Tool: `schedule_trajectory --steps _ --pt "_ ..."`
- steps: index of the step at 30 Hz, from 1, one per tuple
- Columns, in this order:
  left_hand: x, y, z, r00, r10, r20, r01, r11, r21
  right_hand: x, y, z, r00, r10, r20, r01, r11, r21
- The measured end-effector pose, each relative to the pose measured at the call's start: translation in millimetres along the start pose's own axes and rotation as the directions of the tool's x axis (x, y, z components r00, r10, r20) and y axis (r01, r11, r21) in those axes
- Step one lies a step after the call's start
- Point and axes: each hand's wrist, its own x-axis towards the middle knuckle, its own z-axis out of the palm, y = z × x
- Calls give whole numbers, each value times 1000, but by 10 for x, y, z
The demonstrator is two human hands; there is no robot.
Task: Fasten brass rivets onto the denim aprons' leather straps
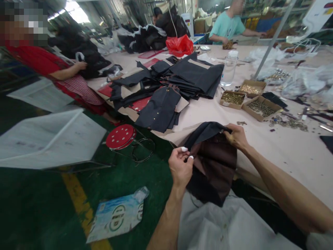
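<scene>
A black fabric piece with a brown lining [218,159] hangs over the table's near edge, above my lap. My right hand [236,136] pinches its upper right edge. At its left side my left hand [181,166] has curled fingers on the edge; white covers show on the thumb and a fingertip. The brown inner side faces me, and its lower end droops toward my light grey clothing. Beyond it lies a flat black panel with small brass-coloured studs [157,109], touched by neither hand.
Stacked black panels [192,74] cover the table's middle. To the right are small boxes of metal fittings [261,108], loose fittings [290,122] and a clear bottle [229,71]. A red stool [121,136] and white bins [52,139] stand left. Co-workers are at the left and back.
</scene>
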Motion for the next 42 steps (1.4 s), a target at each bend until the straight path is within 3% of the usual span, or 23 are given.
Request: schedule_trajectory --steps 4,8,11,16,24,27,29,32,37,40,42 --pt "16 326 -514 998 -27 -50 12 962 -274 26 -684 -231 995 -78 -61 81 996 38" --pt "-38 523 -969 989 -93 -114 50 942 -333 25 -1339 -401 988 -150 43 145 984 103" --pt "-102 550 -1192 978 -143 -149 83 933 -350 -3 -1659 -416 980 -182 75 166 970 180" --pt "-151 543 -1351 963 -201 -177 130 929 -347 37 -1824 -325 961 -267 71 248 947 205" --pt "44 712 -1357 967 -202 -156 156 952 -263 123 -1709 -316 965 -254 60 236 948 211" --pt "143 825 -1213 980 -160 -117 123 955 -270 106 -1522 -357 980 -194 42 183 965 190" --pt "189 869 -1012 988 -144 -62 117 940 -322 108 -1277 -358 995 -102 1 101 984 149" --pt "232 817 -556 994 -103 18 103 931 -351 151 -695 -303 994 63 -86 -57 995 77" --pt "228 447 306 985 -101 138 141 935 -325 189 313 -171 975 208 -75 -212 976 -44" --pt "156 225 630 965 -145 218 204 939 -278 132 540 -125 984 128 -125 -159 947 -279" --pt "99 123 738 958 -148 246 204 954 -221 104 546 -99 997 -10 -80 -27 894 -447"
